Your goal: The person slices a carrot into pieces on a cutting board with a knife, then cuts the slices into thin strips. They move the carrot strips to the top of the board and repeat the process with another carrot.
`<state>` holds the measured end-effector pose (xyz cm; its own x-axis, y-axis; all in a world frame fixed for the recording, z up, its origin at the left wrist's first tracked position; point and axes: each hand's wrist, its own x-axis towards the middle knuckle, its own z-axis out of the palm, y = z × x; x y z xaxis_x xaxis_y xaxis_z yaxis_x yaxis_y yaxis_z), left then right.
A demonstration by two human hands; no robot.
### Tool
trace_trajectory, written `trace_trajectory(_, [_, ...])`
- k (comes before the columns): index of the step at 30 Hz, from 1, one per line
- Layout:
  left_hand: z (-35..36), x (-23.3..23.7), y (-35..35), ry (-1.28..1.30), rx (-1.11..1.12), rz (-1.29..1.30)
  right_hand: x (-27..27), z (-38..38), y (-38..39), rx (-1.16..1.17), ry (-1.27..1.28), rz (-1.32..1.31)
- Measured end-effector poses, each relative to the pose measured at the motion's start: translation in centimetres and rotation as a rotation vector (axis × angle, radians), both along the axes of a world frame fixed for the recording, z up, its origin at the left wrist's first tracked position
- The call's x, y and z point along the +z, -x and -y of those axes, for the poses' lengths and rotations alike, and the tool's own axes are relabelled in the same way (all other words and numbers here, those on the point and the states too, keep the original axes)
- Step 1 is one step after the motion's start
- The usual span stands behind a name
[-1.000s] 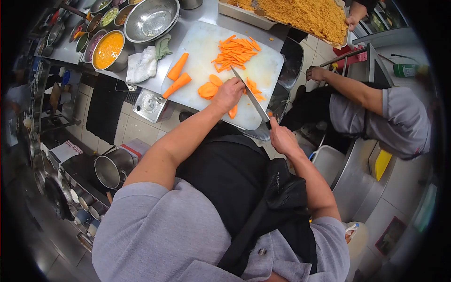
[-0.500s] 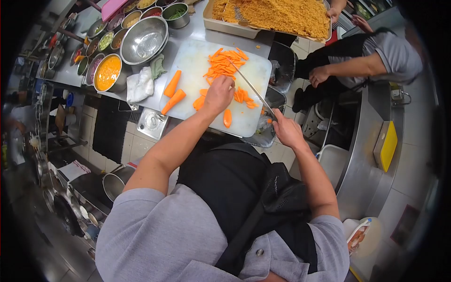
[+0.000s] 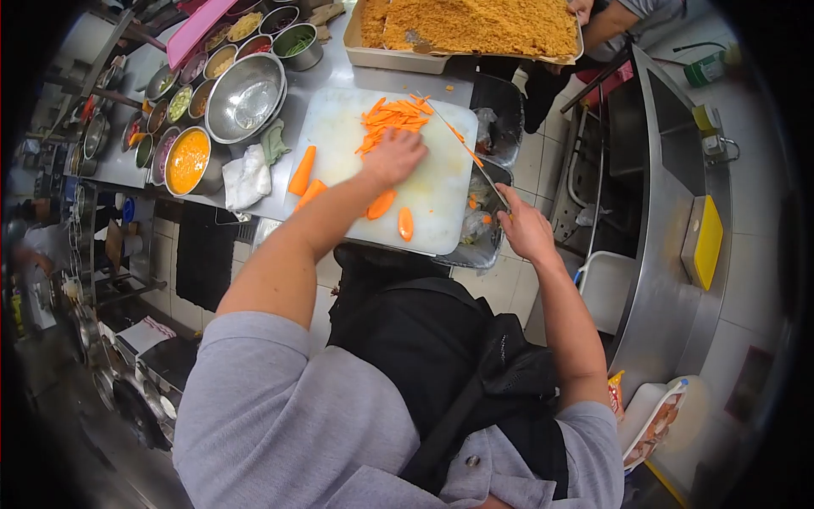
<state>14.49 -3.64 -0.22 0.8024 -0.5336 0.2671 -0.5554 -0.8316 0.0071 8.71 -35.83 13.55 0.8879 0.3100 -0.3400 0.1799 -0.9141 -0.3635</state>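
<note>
carrot strips (image 3: 392, 114) lie heaped at the far end of the white cutting board (image 3: 339, 136). your left hand (image 3: 392, 157) now sits palm down at the near edge of that heap. half a second ago it was lower on the board, pressing on the flat slices. its fingers bend down over the strips, but the hand is blurred and you cannot tell whether they have closed on any.

your right hand (image 3: 523, 229) is wrapped tight round the handle of the knife (image 3: 471, 157). the blade has swung out from over the middle of the board and now runs along its right edge, with the tip up by the heap.

two loose slices (image 3: 405, 223) are left bare on the near part of the board. two carrot halves (image 3: 302, 170) lie at its left side, as before.

left of the board are a white cloth (image 3: 248, 176), a steel bowl (image 3: 246, 97) and a bowl of orange liquid (image 3: 188, 161).

a co-worker who was bent over at the right has moved off. only a hand (image 3: 581, 8) shows now, at the far corner of the crumb tray (image 3: 373, 58).
</note>
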Motion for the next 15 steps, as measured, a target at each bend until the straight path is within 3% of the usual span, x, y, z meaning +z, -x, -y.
trace_trajectory(5, [-3.9, 2.5, -1.4, -0.044, 0.176, -0.018, -0.7, 0.4, 0.9, 0.007, 0.001, 0.035])
trace_trajectory(7, [-3.9, 4.2, -0.9, 0.296, 0.3, 0.08, -0.4, 0.0, 0.9, 0.023, 0.04, 0.029])
trace_trajectory(8, [-3.4, 4.9, -0.5, 0.291, 0.298, 0.082, -0.2, -0.3, 0.9, 0.049, 0.085, 0.019])
trace_trajectory(10, [-0.7, 6.9, 0.8, 0.452, 0.043, 0.087, 0.1, -1.5, 0.6, 0.08, 0.087, 0.044])
trace_trajectory(12, [2.9, 9.1, 3.5, 0.265, -0.104, -0.028, 0.3, -3.2, -0.2, 0.119, 0.084, 0.074])
trace_trajectory(15, [6.2, 7.8, 6.1, 0.182, -0.064, -0.174, 0.4, -4.6, -1.1, 0.153, 0.08, 0.084])
